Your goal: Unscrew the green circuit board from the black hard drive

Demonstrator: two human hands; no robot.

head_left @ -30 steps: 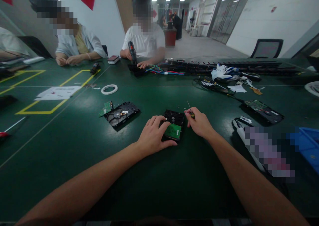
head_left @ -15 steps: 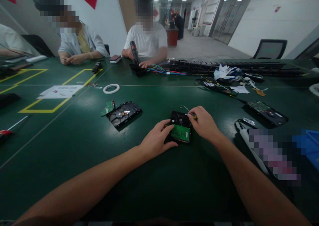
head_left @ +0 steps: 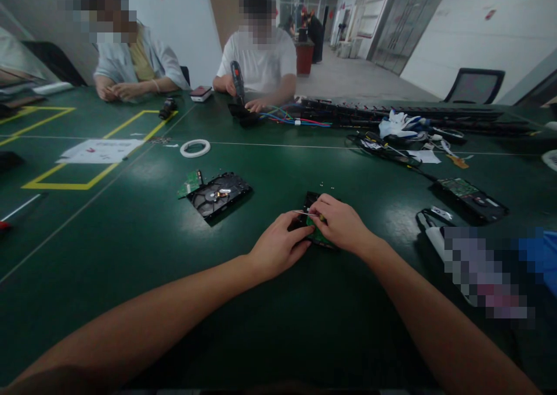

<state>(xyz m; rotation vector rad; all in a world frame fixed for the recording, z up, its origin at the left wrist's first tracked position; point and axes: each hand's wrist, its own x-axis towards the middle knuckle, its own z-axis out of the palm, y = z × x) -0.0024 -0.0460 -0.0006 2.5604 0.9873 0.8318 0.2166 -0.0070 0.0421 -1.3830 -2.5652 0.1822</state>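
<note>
A hard drive (head_left: 319,236) with a green circuit board lies on the table in front of me, partly covered by both hands. My left hand (head_left: 276,247) grips its left side, fingers along the edge and thumb near the board. Over the drive, my right hand (head_left: 346,224) pinches a small screwdriver (head_left: 306,213). Its thin shaft points left, nearly level, with the tip close to my left fingertips. Tiny screws (head_left: 322,184) lie just beyond the drive. Left of my hands rests an opened hard drive (head_left: 221,195), a loose green circuit board (head_left: 190,185) at its corner.
Another hard drive (head_left: 472,200) lies to the right, near a blurred-out object (head_left: 478,273) and a blue bin (head_left: 542,256). A white tape ring (head_left: 195,148) lies farther back. Across the table a person holds a power screwdriver (head_left: 237,82) by cables (head_left: 300,122) and gloves (head_left: 398,125).
My right hand has moved left and nearer, over the drive. The screwdriver has swung from pointing up and away to lying nearly level, its tip towards my left hand.
</note>
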